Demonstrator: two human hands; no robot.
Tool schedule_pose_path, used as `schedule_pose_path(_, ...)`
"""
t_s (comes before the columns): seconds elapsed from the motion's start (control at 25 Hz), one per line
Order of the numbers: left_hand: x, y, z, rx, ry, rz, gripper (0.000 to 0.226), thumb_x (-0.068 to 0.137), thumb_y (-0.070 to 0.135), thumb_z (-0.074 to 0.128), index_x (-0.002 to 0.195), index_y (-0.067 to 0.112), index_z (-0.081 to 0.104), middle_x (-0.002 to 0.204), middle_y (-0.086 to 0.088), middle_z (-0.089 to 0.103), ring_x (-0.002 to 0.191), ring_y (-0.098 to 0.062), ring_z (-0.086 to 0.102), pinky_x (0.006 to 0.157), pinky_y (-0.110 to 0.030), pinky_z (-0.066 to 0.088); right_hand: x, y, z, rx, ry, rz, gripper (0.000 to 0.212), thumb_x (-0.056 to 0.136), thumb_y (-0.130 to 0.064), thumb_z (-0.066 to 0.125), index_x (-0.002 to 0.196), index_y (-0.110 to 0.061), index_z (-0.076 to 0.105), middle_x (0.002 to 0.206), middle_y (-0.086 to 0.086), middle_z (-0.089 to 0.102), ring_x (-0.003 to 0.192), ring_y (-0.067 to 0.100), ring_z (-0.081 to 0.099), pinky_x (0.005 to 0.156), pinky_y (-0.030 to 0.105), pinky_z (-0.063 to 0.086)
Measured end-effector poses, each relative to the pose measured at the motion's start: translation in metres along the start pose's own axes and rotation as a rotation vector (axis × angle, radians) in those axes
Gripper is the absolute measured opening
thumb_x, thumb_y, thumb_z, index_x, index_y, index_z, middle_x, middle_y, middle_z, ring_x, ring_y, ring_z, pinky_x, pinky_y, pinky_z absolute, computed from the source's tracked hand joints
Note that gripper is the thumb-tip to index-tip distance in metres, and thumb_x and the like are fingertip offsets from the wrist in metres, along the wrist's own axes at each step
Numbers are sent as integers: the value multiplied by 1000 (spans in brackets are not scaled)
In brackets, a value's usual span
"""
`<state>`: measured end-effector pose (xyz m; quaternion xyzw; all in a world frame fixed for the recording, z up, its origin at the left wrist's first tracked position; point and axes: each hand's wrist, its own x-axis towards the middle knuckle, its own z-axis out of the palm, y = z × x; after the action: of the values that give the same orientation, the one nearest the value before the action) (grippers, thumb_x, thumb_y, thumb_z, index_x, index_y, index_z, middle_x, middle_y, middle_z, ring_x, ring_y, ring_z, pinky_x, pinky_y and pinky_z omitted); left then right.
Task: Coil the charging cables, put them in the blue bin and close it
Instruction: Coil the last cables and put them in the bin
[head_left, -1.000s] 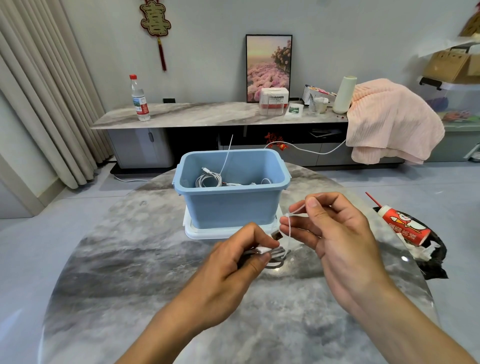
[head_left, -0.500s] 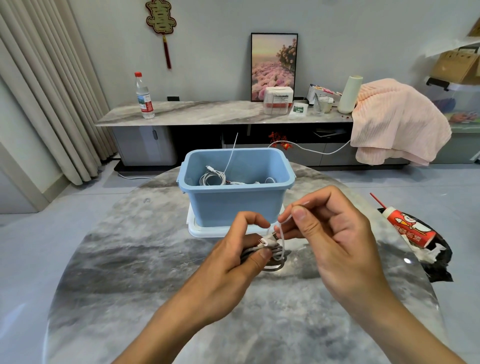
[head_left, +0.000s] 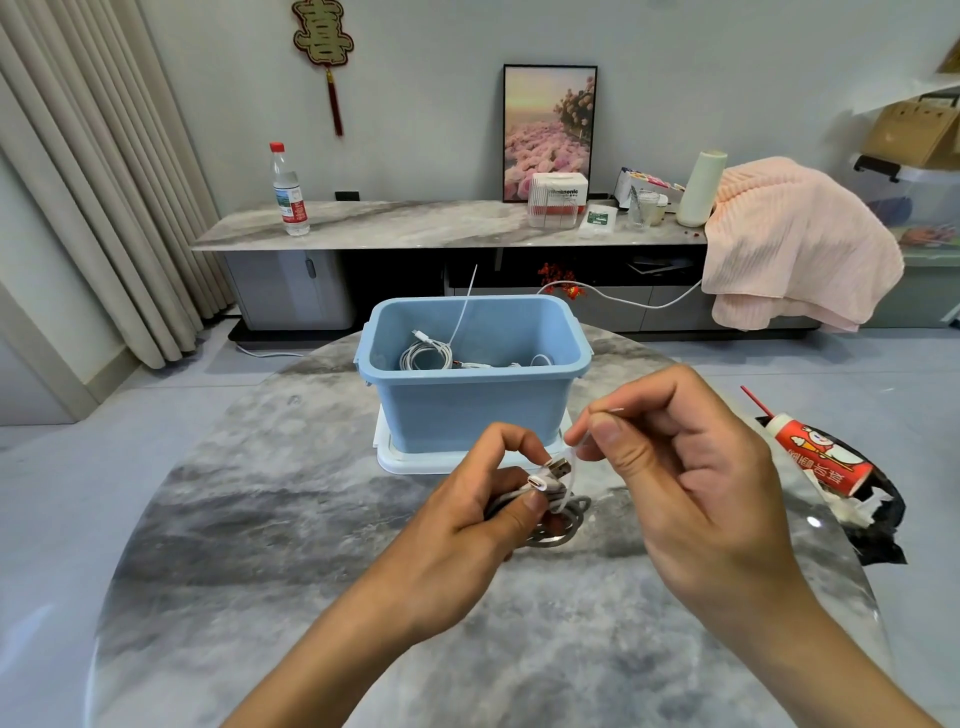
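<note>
The open blue bin (head_left: 470, 413) stands on its white lid (head_left: 410, 461) at the far middle of the round marble table (head_left: 270, 551). A coiled white cable (head_left: 425, 357) lies inside the bin, one end sticking up over the rim. In front of the bin my left hand (head_left: 470, 525) grips a coiled grey-white cable (head_left: 558, 512) just above the table, both plugs poking out by my thumb. My right hand (head_left: 670, 467) pinches a thin white tie (head_left: 574, 452) that runs down around that coil.
A red-and-white tube (head_left: 818, 457) with a red straw lies on a black wrapper at the table's right edge. Behind the table runs a low marble cabinet (head_left: 415, 226) with a water bottle (head_left: 289, 192), a framed picture, boxes and a pink blanket (head_left: 795, 244).
My right hand has come down and left, closer to the coil, drawing the white tie around it. My left hand keeps its grip; the plugs now show more clearly.
</note>
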<state>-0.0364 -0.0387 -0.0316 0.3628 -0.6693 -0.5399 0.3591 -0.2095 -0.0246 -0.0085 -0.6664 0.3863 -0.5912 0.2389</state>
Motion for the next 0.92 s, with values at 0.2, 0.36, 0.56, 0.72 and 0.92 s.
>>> schedule_pose_path(0.2, 1, -3, -1, 6, -8, -13, 24, 102, 14, 47, 106, 37, 48, 82, -5, 62, 65, -8, 45, 59, -17, 35, 3, -2, -1, 42, 65, -8, 7, 95, -9, 58, 90, -14, 58, 81, 3, 70, 73, 20, 68, 66, 29, 57)
schedule_pose_path(0.36, 0, -1, 3, 33, -15, -17, 21, 102, 17, 48, 106, 38, 49, 75, 10, 61, 60, -3, 45, 60, -17, 36, 3, -4, -1, 57, 32, -21, 5, 94, -7, 57, 90, -10, 59, 80, 5, 69, 69, 21, 69, 65, 34, 59)
schedule_pose_path(0.56, 1, -4, 2, 21, -4, -21, 15, 102, 17, 49, 105, 31, 45, 73, 6, 58, 60, -6, 40, 58, -17, 35, 3, -3, -1, 76, -18, -14, 3, 93, -7, 59, 90, -6, 60, 79, 5, 70, 70, 21, 69, 66, 34, 58)
schedule_pose_path(0.72, 1, -4, 3, -20, -15, -33, 14, 102, 13, 47, 101, 26, 42, 70, 13, 61, 56, -3, 43, 56, -15, 35, 5, -3, -2, 91, -26, -12, 5, 93, -10, 59, 90, -6, 59, 79, 5, 71, 69, 24, 67, 66, 32, 58)
schedule_pose_path(0.92, 2, -8, 5, -114, -26, -38, 16, 101, 17, 50, 92, 29, 44, 81, -8, 60, 57, -12, 35, 54, -19, 32, 8, -5, -4, 145, -7, 41, 3, 92, -7, 58, 90, -4, 58, 79, 10, 70, 68, 24, 67, 65, 29, 56)
